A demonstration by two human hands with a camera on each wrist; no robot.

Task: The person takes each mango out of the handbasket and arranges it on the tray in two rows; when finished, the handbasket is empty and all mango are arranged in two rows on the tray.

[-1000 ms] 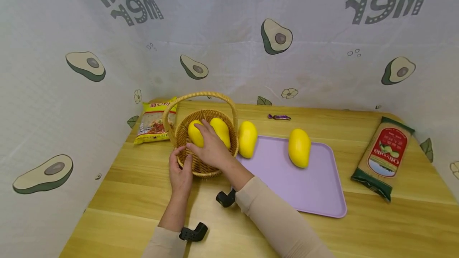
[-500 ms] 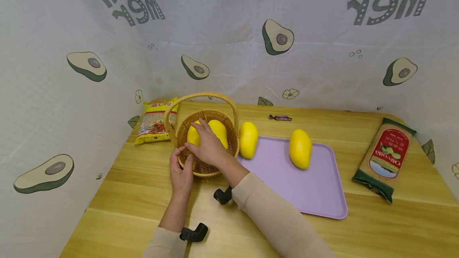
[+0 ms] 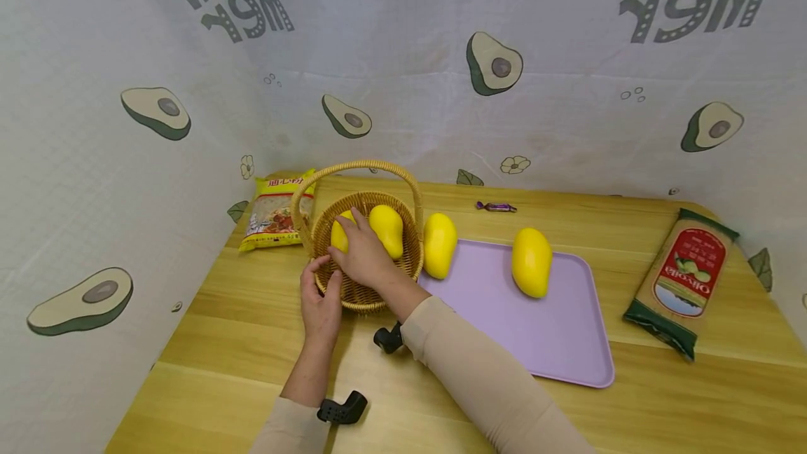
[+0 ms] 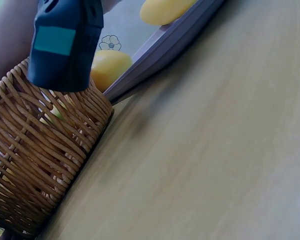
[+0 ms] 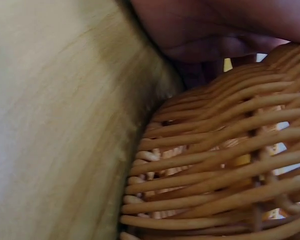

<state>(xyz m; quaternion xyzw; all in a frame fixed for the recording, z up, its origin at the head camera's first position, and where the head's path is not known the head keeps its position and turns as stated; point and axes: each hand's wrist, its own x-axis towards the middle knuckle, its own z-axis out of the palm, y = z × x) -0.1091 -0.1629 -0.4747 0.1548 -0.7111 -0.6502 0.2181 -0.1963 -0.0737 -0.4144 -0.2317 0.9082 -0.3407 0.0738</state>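
Note:
A round wicker basket point(image 3: 378, 301) with a tall arched handle stands on the table, two yellow mangoes inside it. My left hand point(image 3: 320, 300) holds the basket's near left rim, thumb on the inner side; it also shows at the top of the right wrist view. Reaching into the basket, my right hand point(image 3: 367, 254) grips the left mango point(image 3: 338, 235) between thumb and fingers and partly covers it. Beside that hand lies the other mango point(image 3: 387, 226). In the left wrist view the basket's woven side point(image 4: 35, 150) fills the lower left.
Right of the basket, one mango point(image 3: 439, 245) lies by the corner of a lilac tray point(image 3: 504, 342), and another mango point(image 3: 532, 261) lies on the tray. A purple-wrapped candy point(image 3: 496, 207), a yellow food packet point(image 3: 274, 212) and an Olivoilà packet point(image 3: 682, 282) lie around. Patterned cloth walls enclose the table.
In the basket, the right-hand mango has shifted and turned slightly, and my right hand has moved a little left with the left mango. My left hand keeps its place on the rim.

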